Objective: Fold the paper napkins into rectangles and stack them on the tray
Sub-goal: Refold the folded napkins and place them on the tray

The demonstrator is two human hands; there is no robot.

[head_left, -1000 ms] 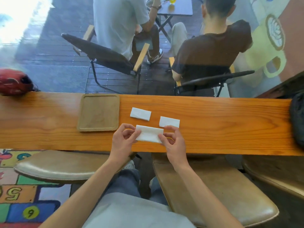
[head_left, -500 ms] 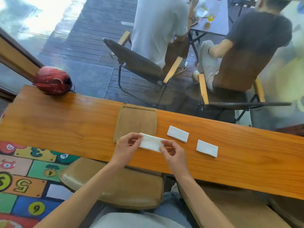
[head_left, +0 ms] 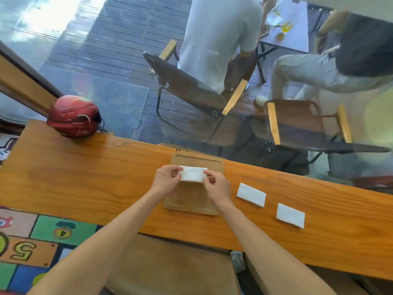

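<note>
A white folded paper napkin (head_left: 193,173) is held by its two short ends over the far half of the wooden tray (head_left: 191,202). My left hand (head_left: 166,178) pinches its left end and my right hand (head_left: 219,187) pinches its right end. I cannot tell whether the napkin touches the tray. Two more folded napkins lie flat on the wooden counter (head_left: 95,177) to the right of the tray: one nearer the tray (head_left: 251,194), another farther right (head_left: 290,215).
A red helmet (head_left: 74,116) sits at the counter's far left edge. Beyond the glass, two people sit on chairs at a small table. Padded stools (head_left: 170,267) stand under the counter's near edge, with a colourful number mat (head_left: 32,241) on the floor to the left.
Both hands have carried the folded napkin left and away from me, from the counter in front of the tray to above the tray. The view has swung left; the other two napkins stayed put.
</note>
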